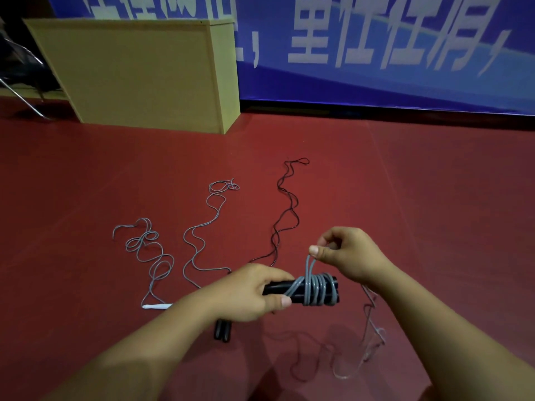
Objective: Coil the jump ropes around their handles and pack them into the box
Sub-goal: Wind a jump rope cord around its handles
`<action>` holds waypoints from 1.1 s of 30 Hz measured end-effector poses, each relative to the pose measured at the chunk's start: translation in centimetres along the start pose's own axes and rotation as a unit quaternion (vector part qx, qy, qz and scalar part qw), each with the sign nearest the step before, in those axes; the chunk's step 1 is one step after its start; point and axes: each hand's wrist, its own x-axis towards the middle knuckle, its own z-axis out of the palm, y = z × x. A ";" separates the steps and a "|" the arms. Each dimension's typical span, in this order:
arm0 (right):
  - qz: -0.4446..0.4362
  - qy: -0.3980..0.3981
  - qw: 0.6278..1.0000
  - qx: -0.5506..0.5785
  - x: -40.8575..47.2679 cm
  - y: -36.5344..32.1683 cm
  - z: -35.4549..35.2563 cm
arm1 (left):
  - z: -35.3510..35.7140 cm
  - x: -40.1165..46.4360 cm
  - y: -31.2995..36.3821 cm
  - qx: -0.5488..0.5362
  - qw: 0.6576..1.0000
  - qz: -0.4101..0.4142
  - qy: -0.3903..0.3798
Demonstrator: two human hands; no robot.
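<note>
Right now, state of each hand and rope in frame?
Left hand: gripping the black handles, held level.
Right hand: pinching the grey cord, pulled up.
Held rope: partly coiled, tail loose.
Black rope: uncoiled on floor.
Two grey ropes: uncoiled on floor.

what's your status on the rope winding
Left hand grips black handles. Right hand pinches grey rope, several turns on. Three ropes loose on floor.

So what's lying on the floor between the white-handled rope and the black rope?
A loose grey rope snaking across the red floor, in the head view.
</note>
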 end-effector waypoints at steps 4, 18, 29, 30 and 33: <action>-0.003 -0.046 0.992 0.118 -0.1 -0.2 0.2 | -0.4 -0.1 0.6 -0.128 0.992 0.003 0.001; 0.065 -0.103 0.973 0.195 0.4 -0.7 2.7 | -1.9 0.6 -0.1 -0.357 0.902 -0.037 0.241; -0.079 -0.040 0.996 -0.016 0.1 -1.8 3.1 | -2.1 1.0 -0.8 -0.384 0.867 -0.075 0.310; -0.076 -0.040 0.996 -0.036 0.0 -1.8 3.2 | -2.1 1.0 -0.9 -0.386 0.866 -0.075 0.310; -0.086 -0.038 0.993 -0.070 -0.1 -2.0 3.3 | -2.2 1.0 -0.8 -0.406 0.856 -0.070 0.312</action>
